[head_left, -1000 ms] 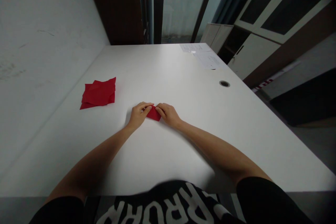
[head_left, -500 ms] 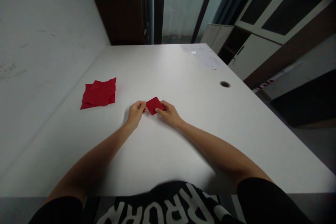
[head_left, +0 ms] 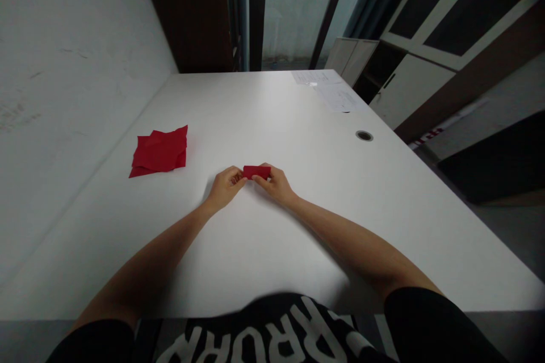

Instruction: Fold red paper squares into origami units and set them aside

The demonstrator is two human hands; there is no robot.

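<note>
Your left hand (head_left: 225, 187) and right hand (head_left: 273, 184) each pinch one end of the folded red strip (head_left: 256, 172), which sits between them over the white desk (head_left: 272, 125). Grip is pressed together at the fingertips on both sides, probably to keep the fold from springing open. The loose pile of red sheets (head_left: 158, 151) lies well left, clear of your hands.

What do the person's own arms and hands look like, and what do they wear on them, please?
The left sleeve and right sleeve are short and black, so the forearms are bare. The left hand and right hand wear no gloves, and no watch or bracelet shows. The sleeves belong to a black shirt with large white letters.
</note>
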